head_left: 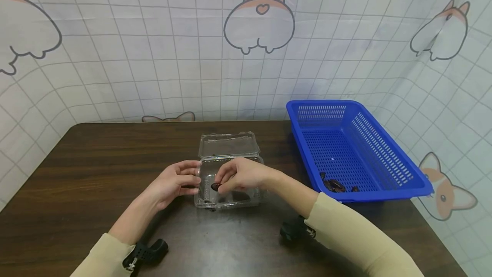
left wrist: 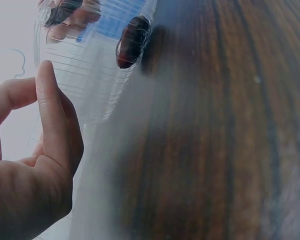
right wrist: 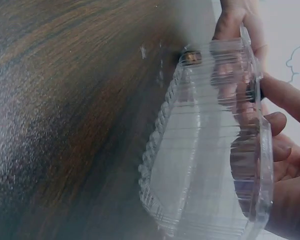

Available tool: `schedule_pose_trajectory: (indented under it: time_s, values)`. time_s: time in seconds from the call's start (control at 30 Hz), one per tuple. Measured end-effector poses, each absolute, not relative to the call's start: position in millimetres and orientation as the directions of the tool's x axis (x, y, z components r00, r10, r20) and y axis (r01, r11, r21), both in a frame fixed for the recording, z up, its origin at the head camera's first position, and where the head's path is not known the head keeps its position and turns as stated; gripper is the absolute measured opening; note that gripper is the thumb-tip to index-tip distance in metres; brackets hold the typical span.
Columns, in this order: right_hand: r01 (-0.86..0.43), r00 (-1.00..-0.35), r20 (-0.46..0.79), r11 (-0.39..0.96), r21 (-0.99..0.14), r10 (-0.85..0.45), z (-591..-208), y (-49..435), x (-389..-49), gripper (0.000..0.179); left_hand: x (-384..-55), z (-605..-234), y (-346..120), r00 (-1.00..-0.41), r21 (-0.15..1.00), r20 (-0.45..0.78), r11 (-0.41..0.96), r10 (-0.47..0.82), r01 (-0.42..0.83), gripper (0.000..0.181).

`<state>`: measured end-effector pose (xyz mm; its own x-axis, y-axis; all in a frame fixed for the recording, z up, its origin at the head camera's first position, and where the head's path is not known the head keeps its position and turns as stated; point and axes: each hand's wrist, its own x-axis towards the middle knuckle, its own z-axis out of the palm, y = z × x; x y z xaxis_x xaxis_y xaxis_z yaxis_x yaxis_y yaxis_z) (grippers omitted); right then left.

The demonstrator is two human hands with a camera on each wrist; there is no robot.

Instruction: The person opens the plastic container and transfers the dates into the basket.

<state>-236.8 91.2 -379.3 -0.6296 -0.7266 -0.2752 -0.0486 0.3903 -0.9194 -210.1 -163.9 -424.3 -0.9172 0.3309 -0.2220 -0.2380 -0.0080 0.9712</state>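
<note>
A clear plastic clamshell box [head_left: 246, 203] stands on the table with its lid [head_left: 229, 145] folded back. My left hand [head_left: 169, 184] rests its fingertips against the left side of the box, fingers mostly straight. My right hand [head_left: 243, 175] reaches over the box and pinches a dark, glossy date [head_left: 215, 186] between thumb and fingers, inside the open part. Another date [left wrist: 133, 42] lies at the bottom of the box, seen through its wall in the left wrist view. In the right wrist view that date [right wrist: 191, 57] shows at the far corner.
To the right stands a blue perforated plastic basket [head_left: 388, 140], with several dates [head_left: 335, 185] in its near left corner. The dark wood-grain table [head_left: 115, 153] meets a tiled-pattern curtain [head_left: 173, 54] at the back. Black straps with cameras [head_left: 146, 253] sit on both wrists.
</note>
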Motion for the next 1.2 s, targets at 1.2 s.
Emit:
schedule_pose_trajectory:
  time_s: [1.2]
  values:
    - [-0.090,-0.823,-0.135,0.361,-0.928,-0.552,-341.8,151.1,-230.4,0.023,-212.5,-424.3,-160.8,-0.919,0.975,-0.208,-0.003,0.334,-0.221,0.060]
